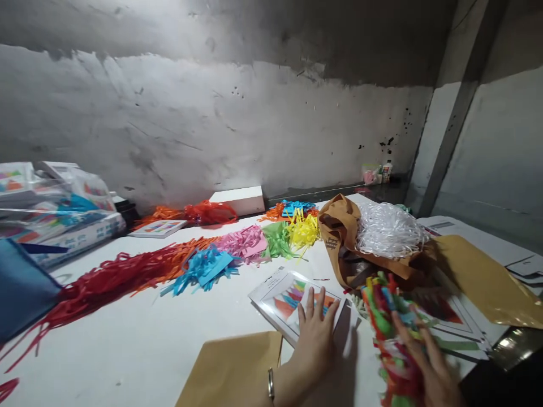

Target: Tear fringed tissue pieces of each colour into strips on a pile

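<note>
My left hand lies with fingers spread on a flat white box printed with coloured tassels. A metal bracelet circles that wrist. At the lower right, my right hand grips a multicoloured bundle of tissue tassels in red, green, pink and blue. Its fingers lie along the bundle's side; the thumb is hidden. Right behind this bundle, another printed box is partly covered. A brown paper envelope rests on the table close to my left forearm.
Fringed tassels cross the white table: red, blue, pink, green and yellow. A brown bag stands beside white shredded strands. A padded envelope is right; wrapped boxes are left.
</note>
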